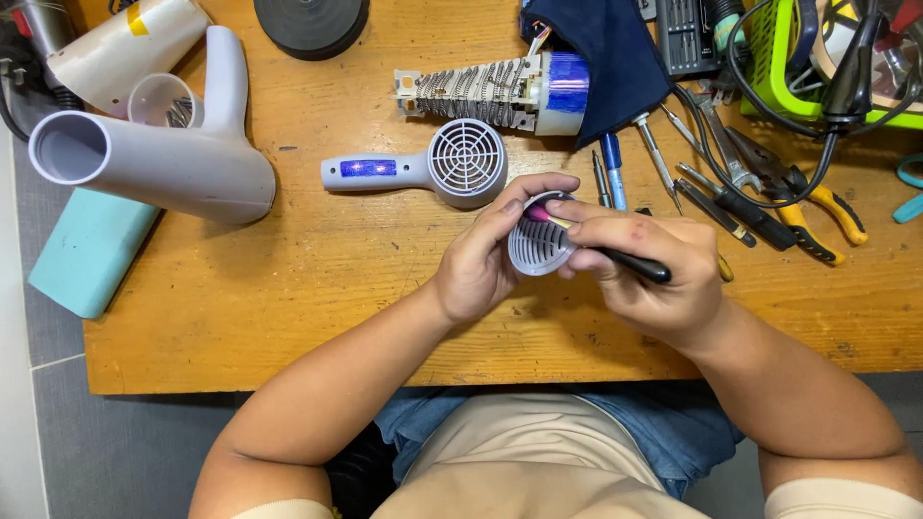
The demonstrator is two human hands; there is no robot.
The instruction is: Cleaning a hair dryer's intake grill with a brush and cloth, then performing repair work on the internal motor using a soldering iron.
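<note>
My left hand (481,259) holds a round grey vent grille (536,248) by its left rim, above the wooden table (288,288). My right hand (654,274) grips a thin black-handled tool (630,262) whose pink tip rests on the grille's upper edge. Just beyond my hands lies a grey hair dryer rear shell (433,165) with a round mesh and a blue strip on its handle. A coiled heating element with a blue motor end (490,93) lies farther back.
The white hair dryer body (163,159) lies at the left, over a pale teal block (87,252). Screwdrivers and yellow-handled pliers (760,192) are spread at the right, beside a green basket (779,67) and black cables. A dark cloth (606,48) and a black disc (310,24) lie at the back.
</note>
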